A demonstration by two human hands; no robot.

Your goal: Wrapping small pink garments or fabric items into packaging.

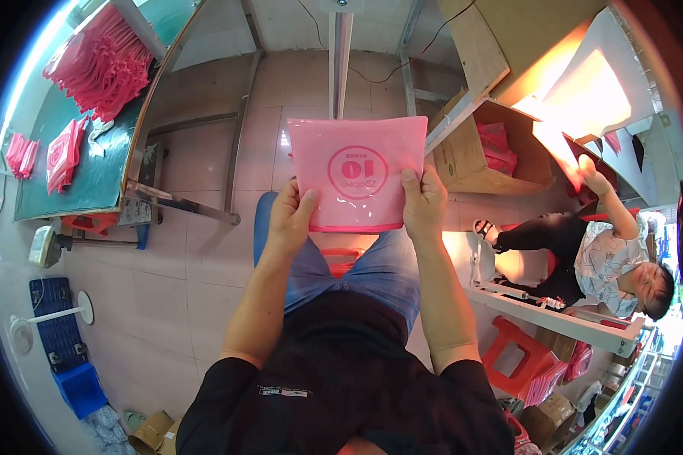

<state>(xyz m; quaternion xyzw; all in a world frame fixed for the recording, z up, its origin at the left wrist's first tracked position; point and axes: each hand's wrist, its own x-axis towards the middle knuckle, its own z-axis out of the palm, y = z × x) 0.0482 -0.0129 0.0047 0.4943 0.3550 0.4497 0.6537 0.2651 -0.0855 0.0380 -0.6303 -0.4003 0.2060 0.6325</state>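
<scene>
A flat pink translucent plastic bag (319, 152) with a round printed emblem is held out over my lap. My left hand (292, 212) pinches its left edge, thumb on top and fingers underneath. On the opposite edge, my right hand (424, 199) grips the bag the same way. The bag stays spread and fairly smooth between both hands, its darker pink edge nearest me. What lies under the bag, and most of my fingertips, is hidden.
At left, a green-topped table (91, 186) bears a heap of pink bags (102, 64) and smaller stacks. An open cardboard box (455, 155) with pink bags stands at right. Beyond it a person (615, 254) sits by a lit worktable. A red stool (516, 356) is at lower right.
</scene>
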